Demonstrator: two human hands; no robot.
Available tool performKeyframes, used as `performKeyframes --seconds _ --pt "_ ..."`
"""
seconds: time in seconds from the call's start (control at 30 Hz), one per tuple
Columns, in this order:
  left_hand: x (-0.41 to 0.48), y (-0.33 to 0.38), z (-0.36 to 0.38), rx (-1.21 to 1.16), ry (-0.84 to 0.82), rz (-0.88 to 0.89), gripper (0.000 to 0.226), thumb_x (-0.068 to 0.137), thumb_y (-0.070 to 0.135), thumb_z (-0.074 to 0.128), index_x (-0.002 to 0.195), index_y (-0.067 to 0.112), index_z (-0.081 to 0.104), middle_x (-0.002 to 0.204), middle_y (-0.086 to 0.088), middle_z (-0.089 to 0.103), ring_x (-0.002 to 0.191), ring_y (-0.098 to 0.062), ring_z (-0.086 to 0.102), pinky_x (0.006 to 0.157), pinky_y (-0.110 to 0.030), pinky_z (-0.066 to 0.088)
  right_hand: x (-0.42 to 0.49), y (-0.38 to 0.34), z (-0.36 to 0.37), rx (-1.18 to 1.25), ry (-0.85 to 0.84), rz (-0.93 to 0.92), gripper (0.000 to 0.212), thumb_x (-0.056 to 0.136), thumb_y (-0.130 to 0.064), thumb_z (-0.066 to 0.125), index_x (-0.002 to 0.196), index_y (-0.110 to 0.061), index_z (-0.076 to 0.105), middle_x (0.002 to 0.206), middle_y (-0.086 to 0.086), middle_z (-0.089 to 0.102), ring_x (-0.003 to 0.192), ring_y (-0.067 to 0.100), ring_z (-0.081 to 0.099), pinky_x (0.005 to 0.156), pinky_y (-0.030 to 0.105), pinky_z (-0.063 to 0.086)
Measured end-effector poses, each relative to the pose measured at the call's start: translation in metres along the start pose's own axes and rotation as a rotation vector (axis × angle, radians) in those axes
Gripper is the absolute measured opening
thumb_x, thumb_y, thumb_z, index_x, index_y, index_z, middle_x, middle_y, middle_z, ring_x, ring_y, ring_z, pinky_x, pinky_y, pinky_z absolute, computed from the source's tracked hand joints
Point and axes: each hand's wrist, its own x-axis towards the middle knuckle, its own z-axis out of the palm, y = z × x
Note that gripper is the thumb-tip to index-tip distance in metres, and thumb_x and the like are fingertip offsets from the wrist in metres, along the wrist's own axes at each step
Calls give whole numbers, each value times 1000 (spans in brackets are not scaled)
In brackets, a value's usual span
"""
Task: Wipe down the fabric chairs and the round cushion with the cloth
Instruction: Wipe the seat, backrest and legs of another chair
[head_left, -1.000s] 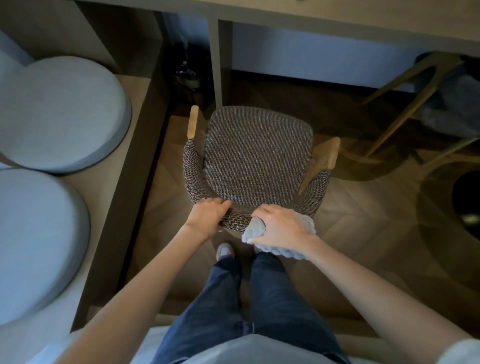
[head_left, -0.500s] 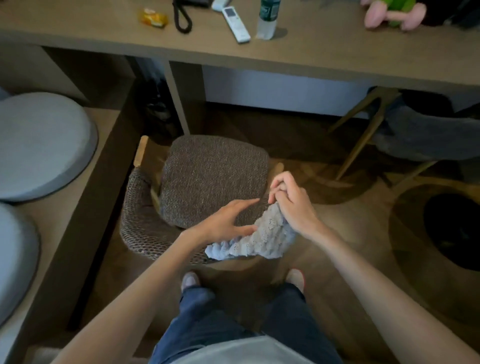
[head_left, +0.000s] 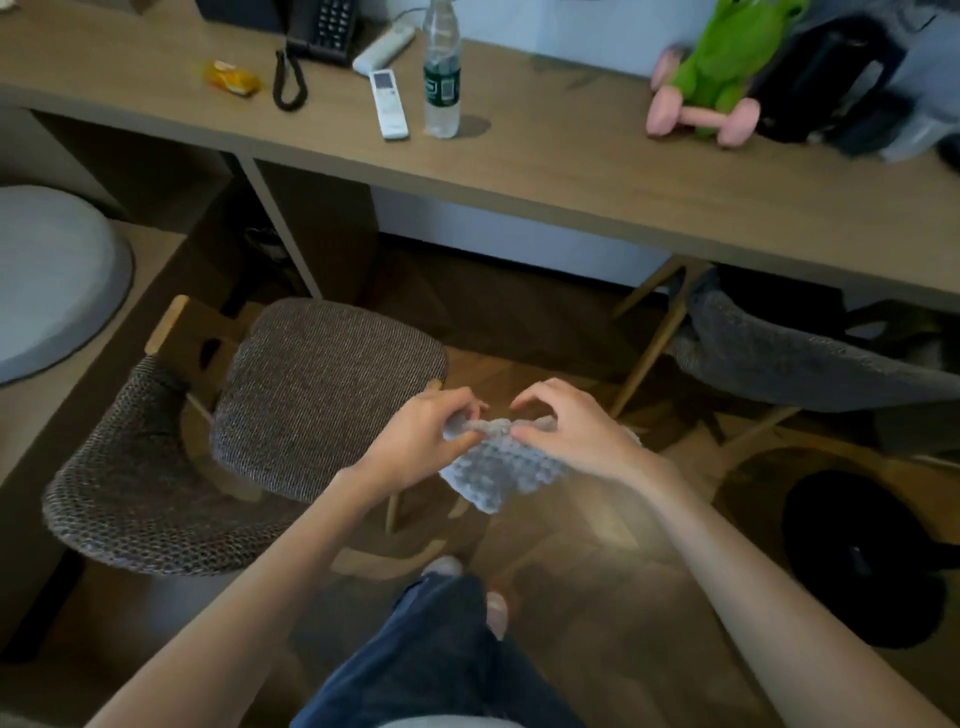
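One pale blue knobbly cloth (head_left: 498, 467) hangs in the air between two hands. The left hand (head_left: 421, 436) pinches its upper left edge with curled fingers and thumb, and the right hand (head_left: 566, 431) grips the upper right edge the same way, so the cloth bunches between them and droops below. It hangs above the wooden floor, just right of the nearer seat.

Two fabric chairs are in view. The brown woven chair (head_left: 322, 395) stands at the left, its seat under the edge of the table (head_left: 571, 171). The gray chair (head_left: 779, 364) is pushed under the table at the right, well apart from the first. One round gray cushion (head_left: 52, 280) lies on a low wooden platform at the far left, cut off by the picture's edge.

On the table stand one clear plastic bottle (head_left: 441, 78), capped and upright, its fill level hard to read, two white remotes (head_left: 388, 104) just left of it, one black telephone (head_left: 322, 26), one orange packet (head_left: 231, 78) and one green plush toy (head_left: 727, 67) with pink feet. One black round object (head_left: 862, 556) sits on the floor at the right.
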Motion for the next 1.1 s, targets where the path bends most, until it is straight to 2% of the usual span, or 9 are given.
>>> performKeyframes --seconds 0.13,0.23,0.37,0.47,0.53,0.6,0.67,0.87,1.1 --pt "25 -11 -13 211 42 -12 21 83 14 68 88 16 49 84 1 60 76 -18 54 65 -27 33 48 1 -18 -36 -127 -70 9 90 -33 66 96 -28 62 120 -10 55 111 4 50 88 24 41" --pt "48 -25 -16 295 58 -78 21 86 16 66 88 13 46 79 1 54 71 -18 47 66 -25 25 89 -1 -36 -13 -263 -82 7 92 -31 61 96 -27 56 98 -8 62 86 4 59 72 24 48" --pt "96 -52 -24 210 39 -183 29 91 31 61 92 17 36 76 7 42 65 -7 36 59 -26 24 153 -3 -60 -163 -370 -170 17 93 -24 57 85 -23 42 72 0 51 58 12 46 57 31 36" --pt "135 -70 -39 176 20 -271 41 90 37 61 118 13 43 85 6 45 75 -12 43 65 -25 27 203 -8 -83 -242 -429 -184 20 92 -23 58 84 -18 41 74 10 54 62 25 51 58 33 36" --pt "158 -84 -49 179 9 -306 54 91 38 61 136 16 42 99 1 54 92 -18 53 74 -26 36 235 -15 -98 -302 -435 -216 20 92 -23 60 84 -19 42 73 4 55 60 17 53 55 26 36" --pt "177 -94 -61 199 39 -356 46 91 34 61 133 17 51 114 -3 59 107 -19 55 85 -27 39 266 -25 -109 -328 -408 -244 21 93 -22 61 84 -20 41 68 -4 50 53 7 47 49 18 31" --pt "185 -104 -73 219 79 -465 29 93 29 60 119 16 61 107 1 56 106 -20 55 81 -26 38 296 -36 -112 -342 -406 -280 22 93 -22 60 84 -21 41 71 -4 49 55 6 47 49 18 32" --pt "164 -130 -92 17 400 -834 17 89 29 65 103 24 56 98 9 46 89 -9 48 72 -26 38 380 -87 -80 -446 -472 -500 18 93 -25 59 90 -20 42 86 -2 49 73 13 50 56 18 31" --pt "132 -131 -73 -188 887 -1281 25 87 18 67 107 23 54 101 7 64 88 -13 59 76 -38 49 431 -152 -16 -437 -894 -760 27 92 -14 57 83 -27 35 77 0 51 66 11 51 55 25 39"
